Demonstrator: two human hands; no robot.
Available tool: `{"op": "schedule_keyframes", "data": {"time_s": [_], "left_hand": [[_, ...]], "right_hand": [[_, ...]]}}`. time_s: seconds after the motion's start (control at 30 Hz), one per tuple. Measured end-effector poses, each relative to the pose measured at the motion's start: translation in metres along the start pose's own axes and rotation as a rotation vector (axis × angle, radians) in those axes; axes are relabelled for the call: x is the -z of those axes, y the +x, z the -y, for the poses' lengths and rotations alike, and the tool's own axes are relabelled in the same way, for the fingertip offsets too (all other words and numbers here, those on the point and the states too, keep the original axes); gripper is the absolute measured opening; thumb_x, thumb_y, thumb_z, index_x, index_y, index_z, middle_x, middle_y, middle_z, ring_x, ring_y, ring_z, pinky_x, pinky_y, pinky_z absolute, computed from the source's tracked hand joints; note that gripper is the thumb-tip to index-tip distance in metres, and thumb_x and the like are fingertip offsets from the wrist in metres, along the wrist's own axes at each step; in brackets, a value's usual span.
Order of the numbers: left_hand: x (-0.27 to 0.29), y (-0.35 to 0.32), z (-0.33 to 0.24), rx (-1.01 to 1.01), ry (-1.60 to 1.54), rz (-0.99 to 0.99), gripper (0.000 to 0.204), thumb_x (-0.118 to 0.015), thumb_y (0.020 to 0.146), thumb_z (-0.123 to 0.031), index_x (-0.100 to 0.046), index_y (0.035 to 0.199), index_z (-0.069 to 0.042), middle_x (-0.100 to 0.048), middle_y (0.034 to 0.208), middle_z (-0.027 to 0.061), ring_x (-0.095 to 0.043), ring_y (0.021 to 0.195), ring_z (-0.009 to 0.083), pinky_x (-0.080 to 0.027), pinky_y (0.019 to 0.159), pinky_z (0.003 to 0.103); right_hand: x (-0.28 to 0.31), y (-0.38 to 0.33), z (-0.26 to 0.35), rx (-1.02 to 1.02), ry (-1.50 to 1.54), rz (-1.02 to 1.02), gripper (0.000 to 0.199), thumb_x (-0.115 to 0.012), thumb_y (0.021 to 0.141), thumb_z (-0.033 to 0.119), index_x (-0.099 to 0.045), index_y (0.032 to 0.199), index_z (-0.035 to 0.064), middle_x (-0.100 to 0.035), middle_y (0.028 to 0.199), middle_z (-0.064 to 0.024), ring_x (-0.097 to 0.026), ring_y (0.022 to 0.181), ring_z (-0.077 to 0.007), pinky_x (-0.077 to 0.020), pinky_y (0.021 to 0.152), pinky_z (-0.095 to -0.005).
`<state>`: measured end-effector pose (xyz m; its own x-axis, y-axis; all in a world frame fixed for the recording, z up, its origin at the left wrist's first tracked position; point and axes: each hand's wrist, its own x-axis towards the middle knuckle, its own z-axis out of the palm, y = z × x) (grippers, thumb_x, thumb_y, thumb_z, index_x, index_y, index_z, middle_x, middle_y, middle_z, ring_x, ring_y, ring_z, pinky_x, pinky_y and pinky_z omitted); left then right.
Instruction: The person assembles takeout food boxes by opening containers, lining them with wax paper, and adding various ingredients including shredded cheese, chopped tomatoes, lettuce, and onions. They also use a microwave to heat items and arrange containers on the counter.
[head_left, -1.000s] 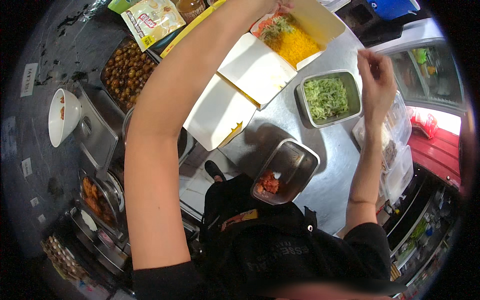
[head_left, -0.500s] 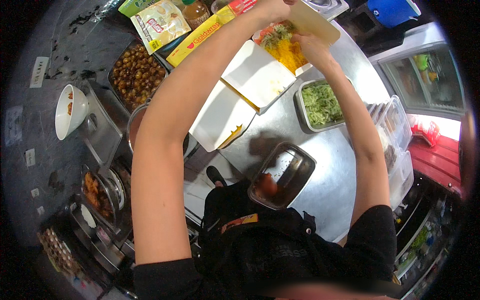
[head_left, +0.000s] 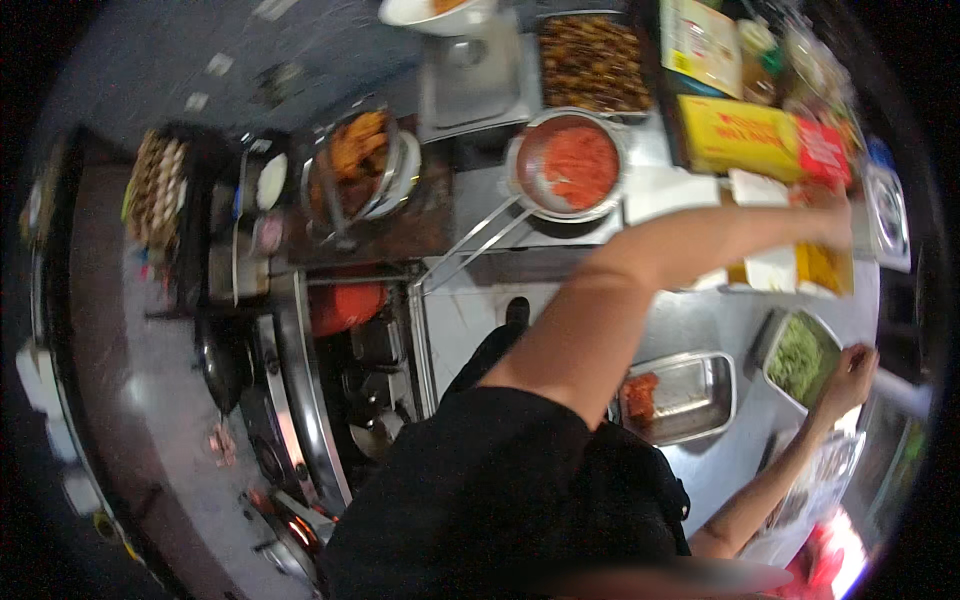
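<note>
My left hand (head_left: pixel 832 225), smeared by motion, is at the far end of an open white takeaway box (head_left: pixel 768 272) with yellow shreds (head_left: pixel 818 268) in it; its fingers cannot be made out. Close to the outer edge of a metal tray of pale green shreds (head_left: pixel 797 355) is my right hand (head_left: pixel 853 380), its fingers curled in. Whether it holds anything is hidden. Nearer to me, a steel tray (head_left: pixel 690 378) has a small heap of red food (head_left: pixel 640 398) at one end.
A strainer (head_left: pixel 572 165) of red shreds rests on a pot, its handles toward me. Behind stand a tray of brown round pieces (head_left: pixel 595 62) and a yellow carton (head_left: pixel 740 137). Orange food (head_left: pixel 358 145) fills a pan at left; stacked eggs (head_left: pixel 160 190) stand farther left.
The view has swung left, bringing the strainer and cooking area into sight. My right hand has left the box and moved beside the green shreds; my left remains at the box.
</note>
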<state>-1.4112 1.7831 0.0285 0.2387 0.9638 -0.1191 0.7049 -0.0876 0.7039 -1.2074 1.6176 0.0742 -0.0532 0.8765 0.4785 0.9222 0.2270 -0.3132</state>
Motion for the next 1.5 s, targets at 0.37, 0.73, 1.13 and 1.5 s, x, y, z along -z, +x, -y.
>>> {"op": "schedule_keyframes", "data": {"time_s": [0.37,0.73,1.13,1.5], "left_hand": [[0.111,-0.351,-0.054,-0.440,-0.682,-0.606,0.042,-0.043,0.072,0.011,-0.058,0.109,-0.002,-0.059,0.099,0.0206,-0.057,0.096,0.0369,-0.047,0.082,0.045],[0.225,-0.775,0.133,0.054,-0.901,-0.873,0.032,-0.042,0.073,0.014,-0.066,0.088,-0.001,-0.066,0.096,0.0120,-0.065,0.081,0.0170,-0.052,0.067,0.031],[0.274,-0.992,0.555,1.097,0.107,-0.963,0.062,-0.067,0.082,-0.033,-0.047,0.125,0.007,-0.053,0.122,0.0236,-0.054,0.107,0.0320,-0.046,0.089,0.042],[0.295,-0.993,0.410,0.978,-0.603,-1.400,0.041,-0.059,0.088,-0.022,-0.053,0.116,0.007,-0.055,0.115,0.0183,-0.056,0.097,0.0273,-0.055,0.072,0.039]], "right_hand": [[0.039,0.019,0.121,-0.394,1.049,0.321,0.038,-0.054,0.095,0.017,-0.051,0.132,0.0073,-0.058,0.123,-0.0060,-0.054,0.109,-0.0145,-0.0422,0.089,-0.0280],[0.099,-0.125,0.648,0.518,1.237,1.096,0.021,-0.054,0.093,0.010,-0.060,0.110,-0.0001,-0.063,0.094,-0.0066,-0.057,0.074,-0.0091,-0.0465,0.059,-0.0217],[0.068,-0.286,0.754,1.022,1.150,1.227,0.018,-0.058,0.087,0.010,-0.062,0.101,0.0003,-0.066,0.096,-0.0165,-0.064,0.092,-0.0337,-0.0507,0.080,-0.0409],[0.133,-0.247,0.603,0.377,0.948,1.059,0.021,-0.059,0.091,0.017,-0.061,0.106,0.0025,-0.066,0.102,-0.0126,-0.064,0.095,-0.0245,-0.0491,0.082,-0.0359]]}}
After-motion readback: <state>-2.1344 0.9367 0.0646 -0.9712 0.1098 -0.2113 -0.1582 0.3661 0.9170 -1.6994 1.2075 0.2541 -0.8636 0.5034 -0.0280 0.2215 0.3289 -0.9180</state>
